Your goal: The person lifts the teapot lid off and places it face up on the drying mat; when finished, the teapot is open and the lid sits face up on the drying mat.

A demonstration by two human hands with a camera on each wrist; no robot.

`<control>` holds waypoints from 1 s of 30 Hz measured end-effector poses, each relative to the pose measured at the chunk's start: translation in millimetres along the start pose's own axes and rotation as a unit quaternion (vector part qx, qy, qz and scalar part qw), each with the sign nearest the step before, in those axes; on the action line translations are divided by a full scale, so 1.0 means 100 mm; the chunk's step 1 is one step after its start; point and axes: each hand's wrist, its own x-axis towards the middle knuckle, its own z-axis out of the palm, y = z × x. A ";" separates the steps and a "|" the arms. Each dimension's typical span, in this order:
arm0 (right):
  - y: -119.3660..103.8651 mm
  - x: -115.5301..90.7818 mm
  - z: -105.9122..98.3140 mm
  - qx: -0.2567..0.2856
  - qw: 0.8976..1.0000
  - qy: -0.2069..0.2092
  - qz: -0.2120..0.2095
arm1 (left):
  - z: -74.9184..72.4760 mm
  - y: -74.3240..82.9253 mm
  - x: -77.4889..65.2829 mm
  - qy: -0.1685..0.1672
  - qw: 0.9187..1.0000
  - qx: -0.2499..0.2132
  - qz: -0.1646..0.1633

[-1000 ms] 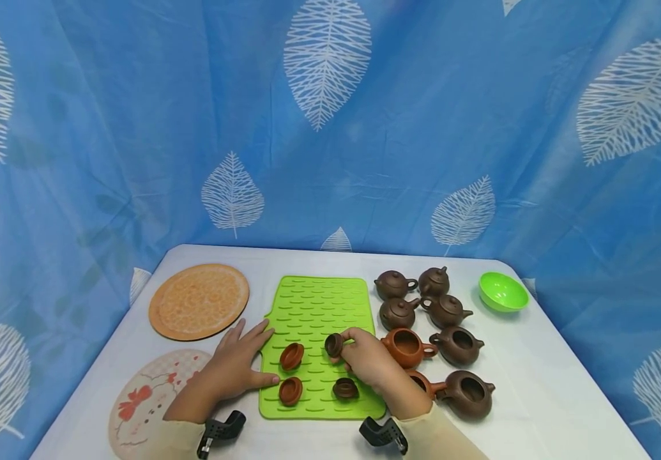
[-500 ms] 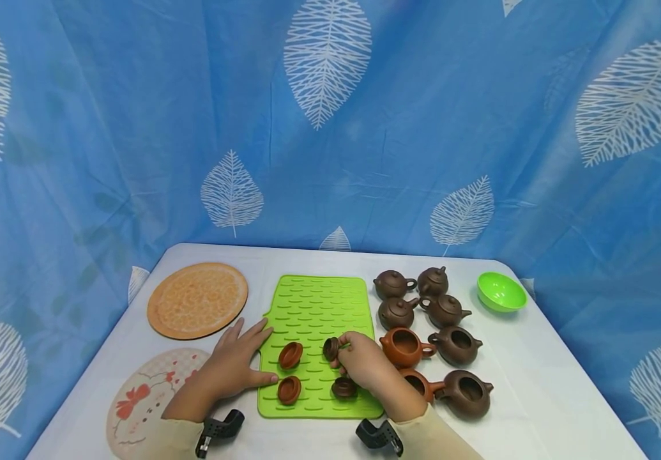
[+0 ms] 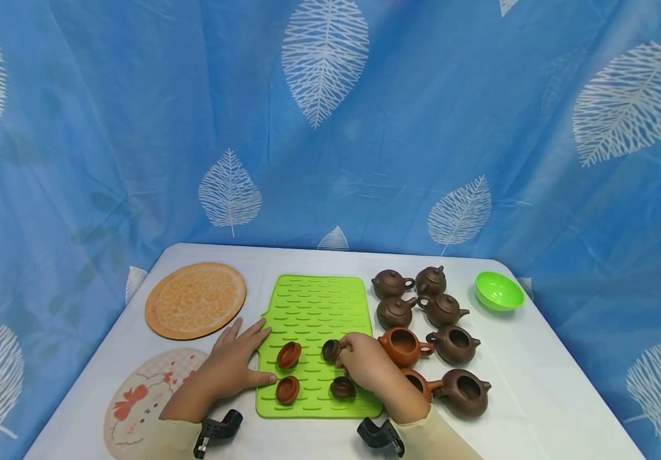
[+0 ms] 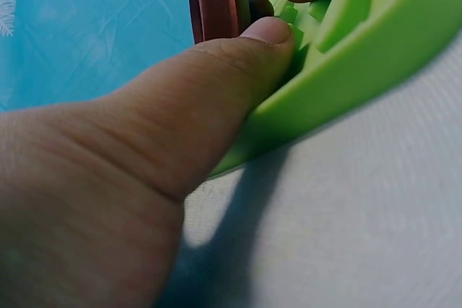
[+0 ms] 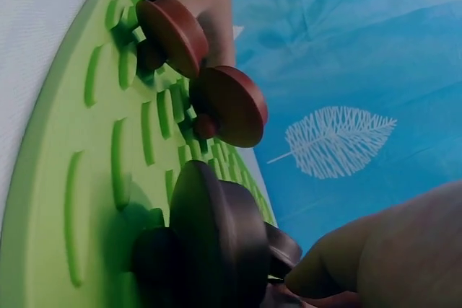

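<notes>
In the head view, my left hand lies with its fingers spread at the left edge of the green mat, its thumb on the mat. My right hand pinches a dark brown teapot lid at its right side, low over the mat. Just in front of it, a second dark lid lies upside down, looming large in the right wrist view. Two reddish-brown lids, a rear one and a front one, lie tilted on their knobs near my left thumb.
Right of the mat stand several small teapots: lidded dark ones at the back, with lidless reddish and dark ones nearer. A green bowl is at the far right. On the left lie a round orange mat and a rabbit-print mat.
My right fingers have shifted slightly on the dark lid, which has tipped so its hollow faces more upward. My left hand has stayed in place.
</notes>
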 end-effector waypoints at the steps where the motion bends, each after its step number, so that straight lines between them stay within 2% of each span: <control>1: -0.01 0.00 -0.01 -0.017 1.000 0.004 -0.002 | 0.00 0.00 0.00 0.001 1.000 0.001 0.000; 6: -0.05 -0.02 -0.05 -0.086 0.996 0.033 -0.006 | -0.01 0.01 0.00 0.003 1.000 0.005 0.004; 12: -0.10 -0.09 -0.18 -0.094 0.993 0.068 -0.021 | 0.01 0.01 0.01 0.001 1.000 0.002 0.009; 16: -0.14 -0.09 -0.37 -0.098 0.990 0.097 -0.027 | 0.02 0.00 -0.01 -0.001 1.000 0.005 0.008; 23: -0.14 -0.03 -0.79 -0.083 0.983 0.162 -0.016 | -0.01 -0.01 -0.03 0.005 1.000 0.007 0.008; 30: -0.02 0.06 -1.14 -0.067 0.981 0.182 -0.008 | 0.01 -0.01 0.00 0.002 1.000 0.005 0.007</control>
